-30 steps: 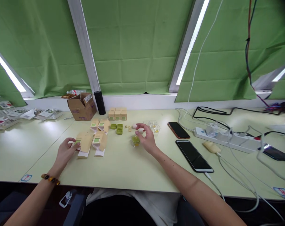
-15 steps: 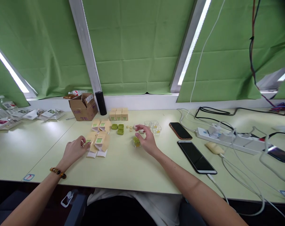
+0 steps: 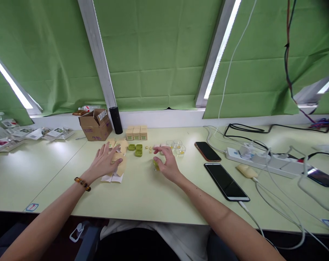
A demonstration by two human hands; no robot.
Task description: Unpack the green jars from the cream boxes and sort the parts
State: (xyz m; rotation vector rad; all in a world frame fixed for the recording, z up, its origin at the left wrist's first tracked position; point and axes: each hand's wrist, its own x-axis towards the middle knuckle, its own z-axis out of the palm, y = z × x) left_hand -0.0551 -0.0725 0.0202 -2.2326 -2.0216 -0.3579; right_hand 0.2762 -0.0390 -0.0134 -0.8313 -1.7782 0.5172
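My left hand (image 3: 104, 162) is spread out above the unfolded kraft-paper boxes (image 3: 122, 167), covering part of them. White flaps (image 3: 116, 178) stick out at their near side. My right hand (image 3: 167, 165) is held with thumb and fingers apart, close beside a small clear container with green in it (image 3: 155, 166); the hand hides part of that container, and I cannot tell whether the thumb touches it. Between the hands, beyond them, lie several small green square trays (image 3: 138, 152) and tiny yellowish pieces (image 3: 150, 148). Several clear cups (image 3: 177, 145) stand behind my right hand.
Three folded kraft boxes (image 3: 136, 132) stand near the wall. A cardboard carton (image 3: 95, 127) and black cylinder (image 3: 115, 120) are back left, beyond packaged items (image 3: 57, 132). To the right lie two phones (image 3: 226, 181), a power strip (image 3: 264, 161) and loose cables.
My left hand has moved right and forward over the paper boxes, its fingers going from curled to spread. My right hand has shifted slightly left, nearer the small clear container.
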